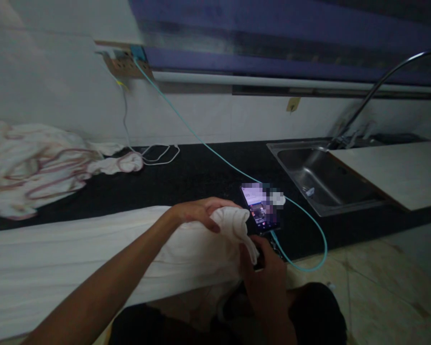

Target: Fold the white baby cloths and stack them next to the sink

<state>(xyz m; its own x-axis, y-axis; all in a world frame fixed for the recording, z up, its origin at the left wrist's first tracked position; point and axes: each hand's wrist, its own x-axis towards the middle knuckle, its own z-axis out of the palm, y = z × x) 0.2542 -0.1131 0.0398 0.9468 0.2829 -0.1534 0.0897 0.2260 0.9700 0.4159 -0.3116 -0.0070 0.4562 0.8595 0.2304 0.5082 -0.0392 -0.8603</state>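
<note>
Running across the room, the black countertop (208, 177) has open dark surface between the crumpled striped cloth (32, 163) at the far left and the steel sink (319, 177) at the right, which a pale board (395, 172) partly covers. A white cloth (93, 258) lies along the near edge and spills over it; its left end is cut off. The left hand (201, 213) presses down on its bunched end, fingers curled around the fabric. The right hand (264, 268) pinches the hanging corner just below. A smartphone (260, 208) lies touching the bunch, its screen blurred, a teal cable (201, 141) looping past the counter edge.
</note>
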